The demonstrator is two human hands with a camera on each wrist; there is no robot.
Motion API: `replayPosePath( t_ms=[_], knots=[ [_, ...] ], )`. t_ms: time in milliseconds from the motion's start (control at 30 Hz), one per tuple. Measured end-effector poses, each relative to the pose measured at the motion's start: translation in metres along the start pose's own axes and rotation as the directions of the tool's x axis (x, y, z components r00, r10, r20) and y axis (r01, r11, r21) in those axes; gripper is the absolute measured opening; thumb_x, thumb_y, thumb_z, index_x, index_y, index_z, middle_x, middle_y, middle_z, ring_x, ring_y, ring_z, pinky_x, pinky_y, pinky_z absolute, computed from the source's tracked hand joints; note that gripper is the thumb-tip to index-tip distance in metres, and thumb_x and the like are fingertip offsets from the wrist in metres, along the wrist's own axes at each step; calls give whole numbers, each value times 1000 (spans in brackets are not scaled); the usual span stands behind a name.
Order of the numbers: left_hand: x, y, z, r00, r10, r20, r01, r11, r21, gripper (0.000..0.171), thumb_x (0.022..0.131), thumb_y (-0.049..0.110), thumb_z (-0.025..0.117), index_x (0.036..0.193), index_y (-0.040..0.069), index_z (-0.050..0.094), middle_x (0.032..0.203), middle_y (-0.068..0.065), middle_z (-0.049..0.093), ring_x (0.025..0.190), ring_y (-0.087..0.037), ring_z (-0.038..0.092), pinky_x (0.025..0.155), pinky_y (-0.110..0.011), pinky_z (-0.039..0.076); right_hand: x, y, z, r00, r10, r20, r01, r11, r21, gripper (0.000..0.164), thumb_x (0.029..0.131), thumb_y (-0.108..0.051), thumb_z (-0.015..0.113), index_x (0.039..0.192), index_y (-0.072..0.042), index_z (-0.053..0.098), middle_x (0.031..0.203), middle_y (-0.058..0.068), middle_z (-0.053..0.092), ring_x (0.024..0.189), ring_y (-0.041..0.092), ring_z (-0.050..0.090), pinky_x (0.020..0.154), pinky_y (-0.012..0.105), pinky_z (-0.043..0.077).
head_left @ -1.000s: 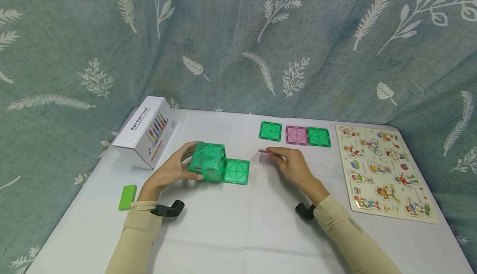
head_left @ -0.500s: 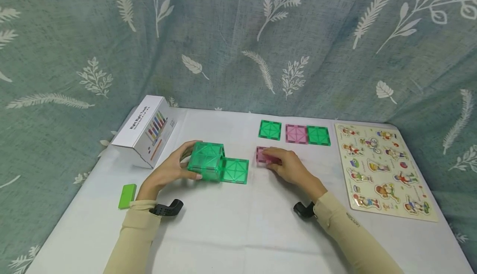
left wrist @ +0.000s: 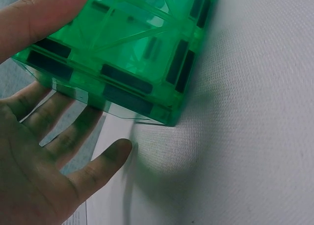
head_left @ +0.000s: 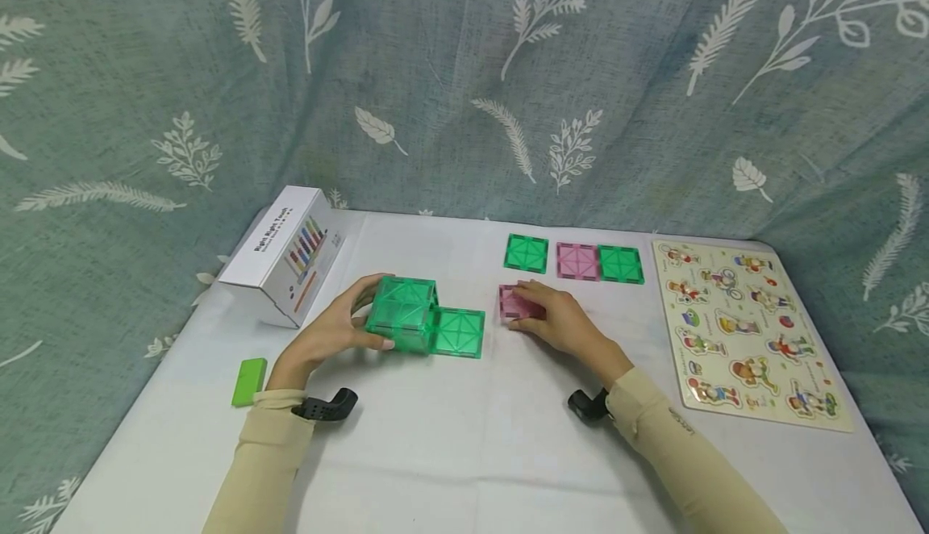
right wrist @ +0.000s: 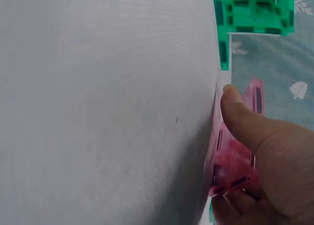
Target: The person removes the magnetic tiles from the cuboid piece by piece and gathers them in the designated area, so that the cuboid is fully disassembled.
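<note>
My left hand [head_left: 330, 331] grips a green magnetic tile cube [head_left: 403, 304] left of the table's middle. In the left wrist view the thumb [left wrist: 41, 19] lies over one see-through face of the cube, with fingers against another side. A flat green magnetic tile [head_left: 460, 333] extends from the cube's right side. To the right of that tile, my right hand [head_left: 569, 320] holds a pink magnetic tile [head_left: 509, 305] between thumb and fingers. The right wrist view shows this pink tile [right wrist: 230, 161] tilted up close over the white cloth, partly hidden by the hand.
At the back lie a green tile [head_left: 526, 253], a pink tile [head_left: 577, 261] and another green tile [head_left: 620, 264]. A picture puzzle board [head_left: 751, 336] takes up the right side. On the left are a white box [head_left: 279, 252] and a small green block [head_left: 249, 381].
The pink tile in my right hand has turned from edge-on to showing its face and sits slightly lower. My left hand and the cube have stayed in place.
</note>
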State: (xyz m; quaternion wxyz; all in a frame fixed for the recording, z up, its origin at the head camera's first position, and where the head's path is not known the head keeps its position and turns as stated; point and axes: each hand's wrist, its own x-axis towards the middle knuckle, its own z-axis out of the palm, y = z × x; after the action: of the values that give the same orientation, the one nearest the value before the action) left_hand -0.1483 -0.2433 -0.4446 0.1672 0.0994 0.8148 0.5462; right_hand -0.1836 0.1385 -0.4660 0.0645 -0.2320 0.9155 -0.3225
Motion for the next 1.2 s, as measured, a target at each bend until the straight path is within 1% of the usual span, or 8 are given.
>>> replayPosePath(
  t_ms=[167, 267, 467, 567, 767, 867, 1033, 1200],
  knots=[
    [0, 0, -1, 1000, -2, 2, 2, 1000, 5, 109, 72, 12, 89, 159, 22, 24, 168, -13, 20, 156, -43, 13, 121, -65, 27, 1, -1, 0, 999, 27, 37, -26, 999, -30, 78, 85, -40, 79, 150, -9, 48, 160, 13, 40, 151, 34, 35, 123, 55, 33],
    [0, 0, -1, 1000, 2, 5, -2, 1000, 3, 108, 72, 11, 89, 159, 22, 25, 168, -13, 20, 156, -42, 13, 121, -65, 27, 1, -2, 1, 998, 35, 59, -33, 999, -38, 81, 85, -42, 79, 151, -8, 46, 162, 12, 38, 152, 34, 32, 123, 55, 31],
    [-1, 1, -2, 1000, 6, 5, -6, 1000, 2, 107, 72, 10, 89, 158, 24, 26, 167, -13, 21, 156, -43, 13, 121, -66, 27, 4, -3, 1, 999, 36, 35, -34, 997, -62, 80, 87, -42, 77, 151, -6, 46, 161, 14, 39, 151, 36, 34, 123, 54, 32],
    [0, 1, -2, 1000, 2, 5, -2, 1000, -2, 107, 72, 10, 89, 158, 25, 27, 167, -13, 20, 156, -43, 14, 120, -66, 28, 6, -3, 2, 998, 51, 31, -49, 996, -68, 79, 88, -42, 76, 151, -6, 45, 161, 14, 39, 152, 36, 33, 123, 54, 32],
    [0, -1, -1, 1000, 9, 8, -9, 1000, -7, 107, 72, 10, 90, 158, 24, 27, 167, -11, 22, 156, -42, 14, 121, -65, 28, 7, -2, 3, 996, 85, 26, -83, 995, -57, 78, 88, -42, 77, 151, -8, 46, 162, 13, 37, 154, 34, 28, 125, 54, 29],
    [0, -1, -1, 1000, 15, 10, -15, 1000, -8, 107, 72, 11, 90, 158, 24, 27, 167, -11, 23, 156, -41, 14, 121, -65, 27, 7, -3, 3, 996, 93, 16, -92, 995, -46, 78, 87, -41, 77, 150, -8, 46, 162, 13, 37, 154, 34, 27, 124, 55, 29],
    [0, -2, -1, 1000, -3, 5, 3, 1000, -11, 108, 71, 11, 90, 158, 25, 27, 167, -12, 21, 156, -42, 13, 121, -65, 27, 8, -4, 3, 996, 85, 14, -84, 996, -38, 77, 88, -40, 77, 150, -6, 47, 162, 14, 38, 154, 34, 28, 124, 54, 29],
    [1, 0, -1, 1000, -3, 10, 4, 1000, -14, 109, 72, 10, 89, 158, 23, 25, 168, -13, 19, 156, -43, 11, 122, -65, 25, 8, -6, 3, 997, 78, 23, -77, 996, -42, 76, 88, -40, 76, 150, -6, 47, 162, 14, 37, 154, 34, 27, 125, 54, 28]
  ],
)
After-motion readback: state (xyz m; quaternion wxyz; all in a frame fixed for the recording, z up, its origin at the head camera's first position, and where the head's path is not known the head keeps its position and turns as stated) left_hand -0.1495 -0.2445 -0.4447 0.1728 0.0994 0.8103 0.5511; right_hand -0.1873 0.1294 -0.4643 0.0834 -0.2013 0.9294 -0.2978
